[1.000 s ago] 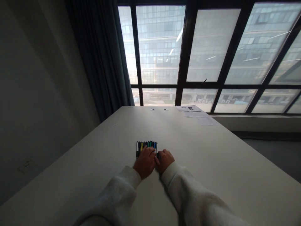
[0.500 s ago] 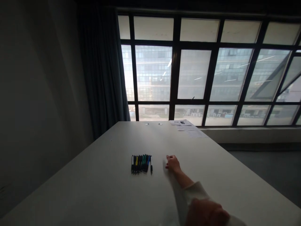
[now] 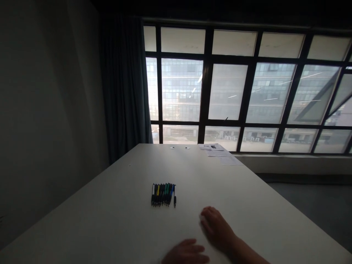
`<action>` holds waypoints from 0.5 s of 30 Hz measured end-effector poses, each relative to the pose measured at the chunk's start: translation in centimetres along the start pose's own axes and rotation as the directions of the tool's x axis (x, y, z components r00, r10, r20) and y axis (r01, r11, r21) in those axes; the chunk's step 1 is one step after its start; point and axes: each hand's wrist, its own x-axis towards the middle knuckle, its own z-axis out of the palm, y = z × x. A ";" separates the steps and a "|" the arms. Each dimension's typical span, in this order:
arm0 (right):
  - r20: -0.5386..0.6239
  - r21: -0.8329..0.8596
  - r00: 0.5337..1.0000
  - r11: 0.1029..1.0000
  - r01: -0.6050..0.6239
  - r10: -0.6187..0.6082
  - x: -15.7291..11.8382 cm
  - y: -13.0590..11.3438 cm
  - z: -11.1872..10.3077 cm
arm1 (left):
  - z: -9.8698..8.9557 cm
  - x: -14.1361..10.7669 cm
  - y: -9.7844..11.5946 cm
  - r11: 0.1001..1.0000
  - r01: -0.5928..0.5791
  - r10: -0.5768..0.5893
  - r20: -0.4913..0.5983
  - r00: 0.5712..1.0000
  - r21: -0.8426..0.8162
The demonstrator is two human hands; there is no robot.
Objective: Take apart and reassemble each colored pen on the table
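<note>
My right hand (image 3: 217, 226) reaches in from the lower right over the white table (image 3: 110, 216), its forearm bare. Its fingers are loosely bent and slightly apart, a little blurred, and I see nothing in them. At the bottom edge my left hand (image 3: 187, 253) shows in part, fingers apart and pointing right, holding nothing. The two hands are close but not touching. Beyond them and to the left lies a row of several pens (image 3: 162, 195), side by side, with black, white, yellow, green and blue barrels. A pen with a pale barrel (image 3: 175, 196) lies at the row's right end.
Papers (image 3: 217, 151) lie at the table's far right corner. Two small round white pieces (image 3: 187, 148) sit near its far edge. Behind the table stand a large window (image 3: 228, 91) and a dark curtain (image 3: 123, 88); a wall (image 3: 49, 121) rises on the left.
My right hand has drawn back toward me and slightly right. My left hand has come off the right sleeve and moved left. The pens lie as before; the view has shifted slightly.
</note>
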 end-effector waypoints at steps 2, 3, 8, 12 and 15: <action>0.181 -0.218 0.965 0.950 0.225 -0.188 -2.2 -0.3 -0.1 | -0.4 -2.2 -2.9 0.994 -0.062 0.063 0.000 0.998 0.090; 0.265 -0.275 0.940 0.918 0.287 -0.215 -2.8 -0.5 -0.2 | -0.4 -3.3 -4.0 0.988 -0.051 0.055 -0.022 0.998 0.146; 0.434 -0.350 0.892 0.888 0.298 -0.128 -2.6 -0.6 -1.1 | 1.5 -7.3 -7.5 0.962 0.124 -0.125 -0.008 0.992 0.243; 0.462 -0.345 0.884 0.904 0.252 -0.070 -2.0 -0.7 -1.1 | 3.1 -8.1 -8.3 0.954 0.183 -0.207 0.079 0.975 0.238; 0.461 -0.341 0.885 0.908 0.242 -0.063 -2.0 -0.7 -1.1 | 3.2 -8.2 -8.3 0.954 0.216 -0.239 0.091 0.967 0.208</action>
